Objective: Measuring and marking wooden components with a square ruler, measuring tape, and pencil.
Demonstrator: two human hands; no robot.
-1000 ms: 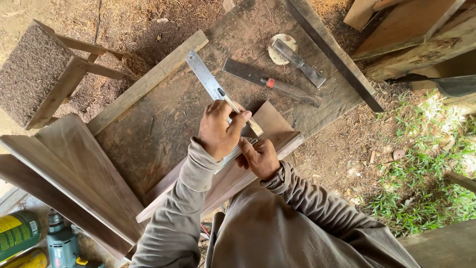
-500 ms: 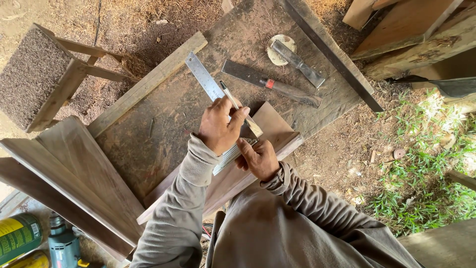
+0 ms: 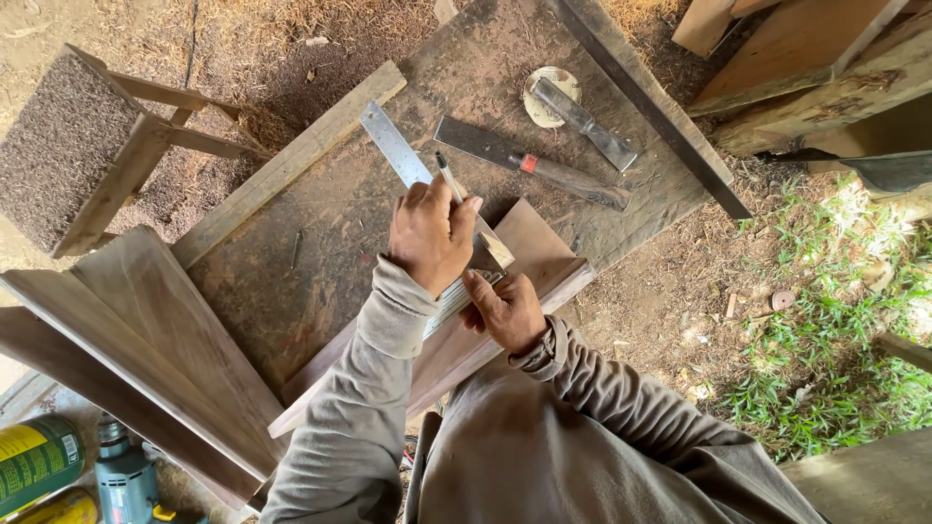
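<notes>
Under both hands, steel square lies flat on brown board.

The steel square is pale silver-grey with fine dark graduation marks, and the board under it is warm reddish brown, against the dull grey-brown, dust-speckled workbench top. The chisel has a dark grey blade, a red band and a weathered brown handle, while the round disc beside it is cream. The person's sleeves are greyish khaki, the can is green with a yellow band, the drill is teal, and the grass is bright green.
</notes>
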